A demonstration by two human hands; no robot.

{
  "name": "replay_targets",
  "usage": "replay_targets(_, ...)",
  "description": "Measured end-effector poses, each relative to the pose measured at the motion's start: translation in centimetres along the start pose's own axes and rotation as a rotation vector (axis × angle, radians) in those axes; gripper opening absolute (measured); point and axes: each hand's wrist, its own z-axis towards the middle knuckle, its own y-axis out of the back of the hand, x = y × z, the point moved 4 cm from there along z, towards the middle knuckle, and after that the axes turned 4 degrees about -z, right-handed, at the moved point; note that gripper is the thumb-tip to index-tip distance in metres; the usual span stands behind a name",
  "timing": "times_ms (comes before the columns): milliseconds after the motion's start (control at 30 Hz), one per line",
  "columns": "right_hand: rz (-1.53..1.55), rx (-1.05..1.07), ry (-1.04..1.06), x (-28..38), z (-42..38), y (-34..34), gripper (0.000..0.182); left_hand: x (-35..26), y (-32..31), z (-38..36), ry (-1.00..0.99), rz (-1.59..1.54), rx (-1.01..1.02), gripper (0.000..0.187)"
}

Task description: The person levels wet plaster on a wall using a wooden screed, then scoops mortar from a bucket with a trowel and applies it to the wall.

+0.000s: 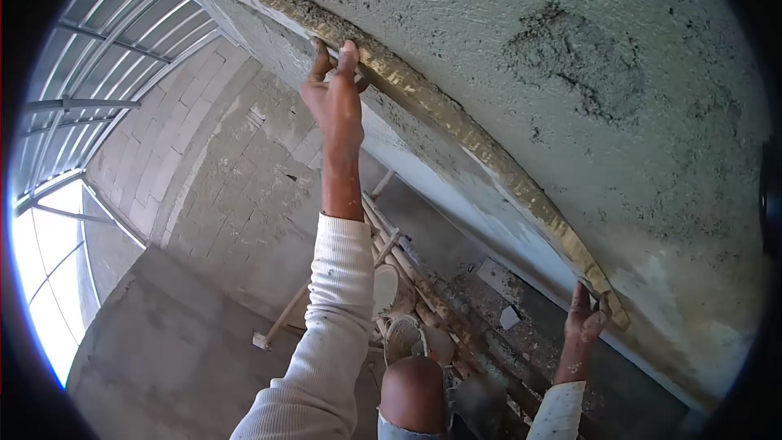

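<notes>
A long straightedge bar (pixel 481 143), caked with mortar along its length, lies across the freshly plastered wall (pixel 456 16). My left hand (pixel 332 102) is closed on the bar's lower edge at the upper left, thumb and fingers pinching it. Lower down, near the bar's other end, my right hand (pixel 585 322) grips it from beneath, its fingers partly hidden. Wet mortar shows as a ridge along the bar's upper edge. A rough, unsmoothed patch of mortar (pixel 574 61) sits on the wall above.
Below are mortar-stained buckets (pixel 403 338) and scaffold poles (pixel 419 297), close to my bent knee (pixel 411 395). Rubble and a broken piece (pixel 509 318) lie on the floor. A block wall (pixel 175 126) and metal roof (pixel 122 24) stand at left, beside a bright opening (pixel 49 277).
</notes>
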Motion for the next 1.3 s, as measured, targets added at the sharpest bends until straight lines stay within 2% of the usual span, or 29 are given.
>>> replay_targets(100,-0.032,0.07,0.016,-2.0,-0.5,-1.6,0.094,0.8,1.2,2.2,0.041,0.0,-0.031,0.08)
replay_targets(267,0.004,0.008,0.007,3.1,0.9,1.9,0.082,0.8,-1.6,-4.1,0.064,0.003,-0.047,0.075)
replay_targets(300,0.012,-0.016,0.013,3.6,0.8,2.1,0.079,0.5,-2.4,-4.9,0.018,-0.038,-0.087,0.055)
replay_targets(400,0.043,-0.129,0.017,2.1,-0.7,0.3,0.071,1.9,-0.6,-1.6,-0.037,0.024,-0.109,0.037)
replay_targets(433,0.06,-0.084,-0.01,0.9,-1.8,-1.6,0.071,1.7,0.1,0.0,0.027,-0.032,-0.098,0.023)
replay_targets(467,0.025,-0.037,-0.018,-0.3,-2.0,-2.9,0.071,2.0,1.0,2.0,0.078,0.016,-0.038,0.076)
replay_targets(533,-0.054,0.046,-0.023,-2.3,-2.6,-4.5,0.071,2.2,2.4,4.5,0.081,-0.026,0.003,0.075)
replay_targets(567,-0.063,0.023,0.0,-2.8,-4.8,-7.5,0.062,1.8,2.5,3.8,0.099,-0.023,-0.018,0.075)
replay_targets(633,-0.065,0.045,-0.012,-1.7,-4.2,-6.2,0.064,1.4,1.9,3.5,0.116,-0.022,-0.044,0.074)
replay_targets(733,-0.021,0.017,-0.017,1.2,-1.6,-1.7,0.068,2.0,0.0,-0.1,0.039,-0.046,-0.062,0.063)
replay_targets(767,-0.01,-0.018,-0.004,2.0,-0.6,-0.4,0.071,1.6,-0.9,-1.7,0.045,-0.003,-0.126,0.055)
replay_targets(833,0.015,-0.079,0.004,1.6,-0.8,-0.4,0.075,2.0,-0.3,-1.1,0.076,-0.016,-0.11,0.047)
replay_targets(900,-0.036,-0.023,-0.012,-0.4,-1.3,-1.2,0.071,3.2,0.8,1.3,0.089,-0.025,-0.073,0.038)
replay_targets(1000,-0.088,0.012,-0.015,-2.8,-3.6,-5.5,0.067,4.9,3.0,5.1,0.173,-0.059,-0.117,0.042)
replay_targets(1100,-0.095,0.036,-0.002,-3.4,-3.9,-6.7,0.066,4.6,2.4,4.8,0.189,-0.079,-0.125,0.054)
replay_targets(1167,-0.085,0.037,-0.014,-1.3,-1.9,-3.8,0.064,4.3,1.5,1.7,0.188,-0.1,-0.084,0.061)
replay_targets(1267,-0.007,-0.025,-0.042,2.5,1.2,1.4,0.062,4.9,-0.2,-2.8,0.108,0.088,0.023,0.075)
replay_targets(1300,0.0,-0.02,-0.04,3.2,1.6,2.2,0.062,5.6,0.5,-2.9,0.128,0.086,-0.005,0.075)
